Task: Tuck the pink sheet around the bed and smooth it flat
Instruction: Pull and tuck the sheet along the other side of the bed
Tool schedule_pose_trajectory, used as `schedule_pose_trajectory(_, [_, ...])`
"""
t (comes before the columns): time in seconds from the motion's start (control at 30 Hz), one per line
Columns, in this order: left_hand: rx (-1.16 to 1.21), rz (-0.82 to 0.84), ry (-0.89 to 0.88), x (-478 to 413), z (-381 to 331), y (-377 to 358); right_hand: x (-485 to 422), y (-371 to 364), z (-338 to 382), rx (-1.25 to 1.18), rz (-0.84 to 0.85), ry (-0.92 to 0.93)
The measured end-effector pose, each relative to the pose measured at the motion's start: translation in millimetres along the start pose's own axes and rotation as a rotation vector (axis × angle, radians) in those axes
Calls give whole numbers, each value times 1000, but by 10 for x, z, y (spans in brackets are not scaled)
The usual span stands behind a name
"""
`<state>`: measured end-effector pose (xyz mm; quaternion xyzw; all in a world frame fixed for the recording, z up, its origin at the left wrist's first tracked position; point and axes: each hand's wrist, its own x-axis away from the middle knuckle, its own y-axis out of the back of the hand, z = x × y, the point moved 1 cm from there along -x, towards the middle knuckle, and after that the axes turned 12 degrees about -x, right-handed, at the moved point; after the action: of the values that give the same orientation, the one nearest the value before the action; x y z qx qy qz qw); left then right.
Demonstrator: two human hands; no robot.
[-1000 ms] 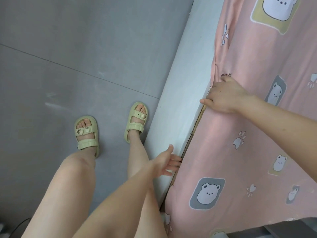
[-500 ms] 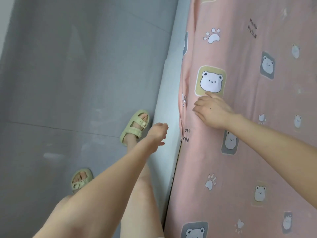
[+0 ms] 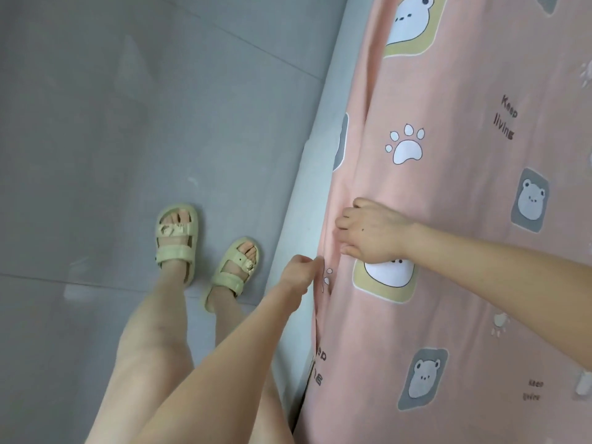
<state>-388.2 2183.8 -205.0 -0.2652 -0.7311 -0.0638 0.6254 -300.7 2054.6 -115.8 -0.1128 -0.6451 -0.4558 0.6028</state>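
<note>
Pink sheet [image 3: 464, 187] covers the bed top, filling the right side of the view. It carries bear patches, paw prints and "Keep living" text. Its left edge runs along the pale bed rail [image 3: 307, 200], partly draped over it. Left of the rail is grey tiled floor [image 3: 128, 123]. The person stands there in pale green sandals: left sandal [image 3: 176, 241] and right sandal [image 3: 235, 267], the right one near the rail. The bare legs and left forearm cross the lower middle of the view and hide part of the rail. Nothing lies on the sheet besides the hands.

Right hand [image 3: 373, 232] sits on the sheet just inside its left edge, knuckles up, fingers [image 3: 344, 223] curled and dug into the cloth. A long fold runs up the sheet from this hand. A yellow-bordered bear patch [image 3: 384, 283] is partly under the wrist.

Left hand [image 3: 299, 272] is at the rail, fingers bunched, tips touching the sheet's edge just below the right hand. Cannot tell whether cloth is pinched between them. The hands are close together but not touching.
</note>
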Motion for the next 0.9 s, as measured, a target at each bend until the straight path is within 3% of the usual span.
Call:
schedule_pose_trajectory(0.17, [87,95,39,-153,-191,-77,54,9,-80,-58,-174,56])
schedule_pose_trajectory(0.33, [31,-34,0,-188,-286,-60,-179,81,-44,-10,175,-22])
schedule_pose_trajectory(0.43, [57,-169,-153,-115,-349,-19,-91,46,-69,-28,178,30])
schedule_pose_trajectory(0.57, [-111,-364,-423,182,-539,41,211,-1,-103,-141,67,21])
schedule_pose_trajectory(0.67, [-25,-146,-501,384,-743,-59,327,47,-114,-240,-38,46])
schedule_pose_trajectory(0.77, [252,249,-360,441,-971,-202,445,113,-133,-208,-103,64])
schedule_pose_trajectory(0.9, [259,498,-182,273,-1278,-387,591,111,-125,-165,-110,88])
